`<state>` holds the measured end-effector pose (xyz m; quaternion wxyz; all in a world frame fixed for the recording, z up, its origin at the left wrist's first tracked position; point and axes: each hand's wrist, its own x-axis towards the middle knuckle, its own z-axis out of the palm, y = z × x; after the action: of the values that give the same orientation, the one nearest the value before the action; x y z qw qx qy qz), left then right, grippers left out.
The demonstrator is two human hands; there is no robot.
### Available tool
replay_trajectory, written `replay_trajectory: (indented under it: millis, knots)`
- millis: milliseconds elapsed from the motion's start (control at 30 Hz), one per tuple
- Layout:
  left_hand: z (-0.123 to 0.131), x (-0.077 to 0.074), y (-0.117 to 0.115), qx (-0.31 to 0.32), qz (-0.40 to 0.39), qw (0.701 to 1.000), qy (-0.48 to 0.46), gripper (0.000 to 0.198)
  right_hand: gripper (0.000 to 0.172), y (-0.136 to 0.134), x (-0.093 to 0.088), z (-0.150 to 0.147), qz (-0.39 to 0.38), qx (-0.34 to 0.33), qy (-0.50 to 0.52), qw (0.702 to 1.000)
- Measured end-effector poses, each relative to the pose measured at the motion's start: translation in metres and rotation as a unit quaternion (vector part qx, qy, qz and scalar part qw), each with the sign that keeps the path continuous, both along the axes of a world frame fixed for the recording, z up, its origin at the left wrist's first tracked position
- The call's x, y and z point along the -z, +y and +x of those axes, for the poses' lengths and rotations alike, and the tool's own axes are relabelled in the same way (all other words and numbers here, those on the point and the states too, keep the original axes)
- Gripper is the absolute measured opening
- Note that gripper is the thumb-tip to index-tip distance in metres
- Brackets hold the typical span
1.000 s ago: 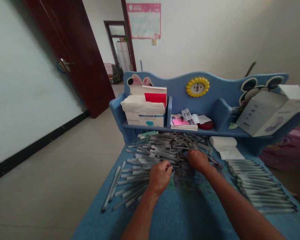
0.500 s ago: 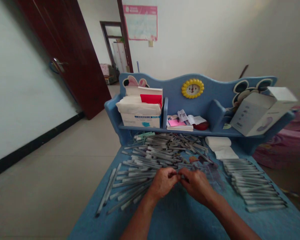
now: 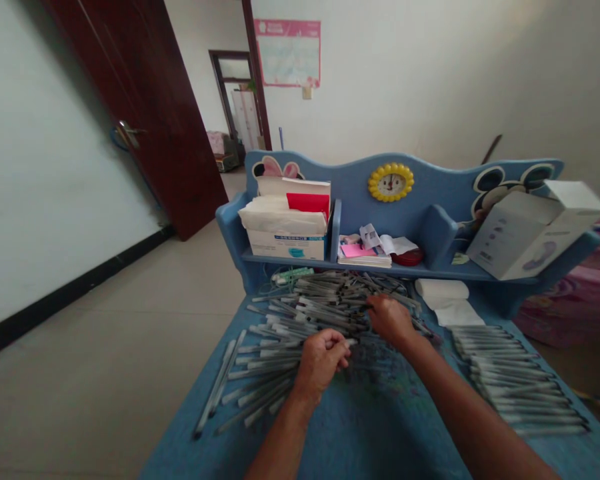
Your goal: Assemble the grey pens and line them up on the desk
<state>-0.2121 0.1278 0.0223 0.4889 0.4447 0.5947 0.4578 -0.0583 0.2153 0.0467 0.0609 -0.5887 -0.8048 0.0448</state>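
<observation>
My left hand (image 3: 324, 360) is closed around a slim pale pen (image 3: 351, 342), whose light end sticks out past the fingers on the right. Higher up, my right hand (image 3: 391, 319) reaches over the right part of a big heap of grey pens (image 3: 325, 310). Its fingertips are pinched together by a dark pen end, and what lies between them is too small to make out. Below the heap, more pens (image 3: 265, 363) fan out to the left of my left hand. A tidy row of dark-tipped pens (image 3: 525, 383) lies at the right.
The blue desk (image 3: 370, 427) has a back shelf holding a mask box (image 3: 285, 243), papers (image 3: 364, 257) and a tilted white box (image 3: 530, 230). A yellow flower-shaped clock (image 3: 391, 183) is on its backboard. Below the shelf lies a paper roll (image 3: 443, 289).
My hands were together over the desk. The right has moved up to the heap, while the left stays near its place with the pale pen. The view has shifted slightly.
</observation>
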Motion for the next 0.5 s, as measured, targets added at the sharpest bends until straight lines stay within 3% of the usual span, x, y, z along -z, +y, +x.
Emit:
replay_trajectory:
  millis: [233, 500]
  knots:
    - [0.001, 0.001, 0.0, -0.022, 0.016, 0.999, -0.022, 0.007, 0.027, 0.03, 0.009, -0.03, -0.006, -0.042, -0.066, 0.997]
    - [-0.003, -0.003, 0.0, -0.072, 0.038, 0.996, -0.046, 0.008, 0.025, 0.01, 0.004, 0.002, 0.002, -0.025, -0.085, 0.996]
